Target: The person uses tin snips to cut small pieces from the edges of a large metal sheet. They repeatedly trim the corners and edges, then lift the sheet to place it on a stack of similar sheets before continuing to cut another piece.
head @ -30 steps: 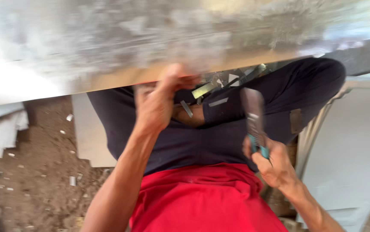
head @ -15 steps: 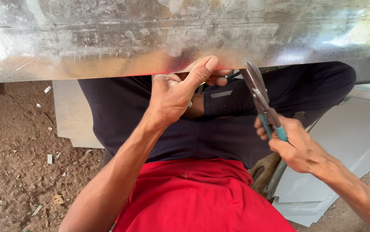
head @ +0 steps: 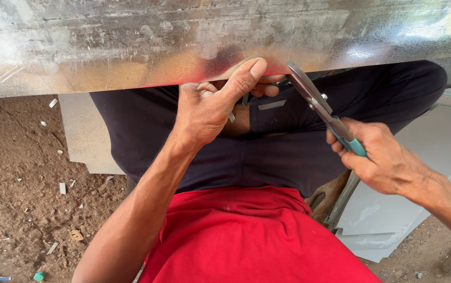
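Nearest to the camera are a red shirt (head: 246, 236) and dark trousers (head: 267, 152) of the seated person, over a dirt floor (head: 21, 199) with small metal scraps. By the right leg lie flat pale sheet pieces (head: 388, 215), stacked.

The right hand (head: 380, 157) is closed around the teal handles of the tin snips (head: 319, 105); the blades stand slightly apart and their tips touch the near edge of the metal sheet (head: 131, 42). The left hand (head: 209, 105) pinches this same edge just beside the blades, thumb on top and the other fingers under it.

The sheet spans the whole top of the view, resting across the knees. I judge it thin and light but springy, with a slippery face and a sharp cut edge, so it is best held near the cut, fingers kept off the raw border.

No packages, labels or signs can be seen.
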